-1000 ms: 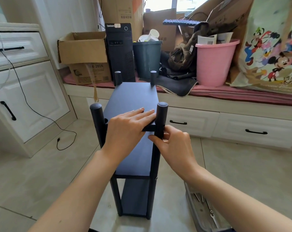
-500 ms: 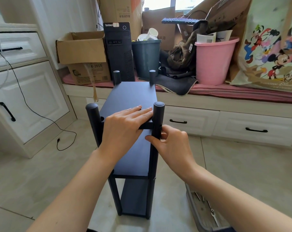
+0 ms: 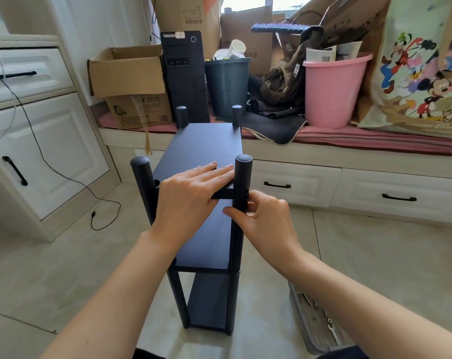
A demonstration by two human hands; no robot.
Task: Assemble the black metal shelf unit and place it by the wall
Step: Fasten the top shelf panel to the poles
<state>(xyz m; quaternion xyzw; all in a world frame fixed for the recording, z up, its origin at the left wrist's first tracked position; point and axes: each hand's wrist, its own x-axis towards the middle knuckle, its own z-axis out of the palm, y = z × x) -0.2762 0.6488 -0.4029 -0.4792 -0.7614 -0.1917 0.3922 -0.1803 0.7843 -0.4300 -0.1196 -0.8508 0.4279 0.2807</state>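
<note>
The black metal shelf unit (image 3: 206, 143) stands upright on the tiled floor in front of me, with three dark boards and four round posts. My left hand (image 3: 186, 195) lies flat on the near end of the top board, fingers straight and pressing down. My right hand (image 3: 263, 221) grips the near right post (image 3: 243, 177) just under the top board, thumb in front and fingers curled behind it. The near left post (image 3: 142, 177) stands free.
A grey tray (image 3: 315, 332) with small metal parts lies on the floor at the lower right. Behind the shelf runs a window bench (image 3: 297, 161) with drawers, loaded with cardboard boxes, a black computer tower (image 3: 184, 73), a dark bin and a pink bucket (image 3: 333, 92). White cabinets (image 3: 46, 151) and a trailing cable are on the left.
The view has shifted slightly. My hands keep the same hold on the top board and the near right post; my right fingers have moved a little on the post.
</note>
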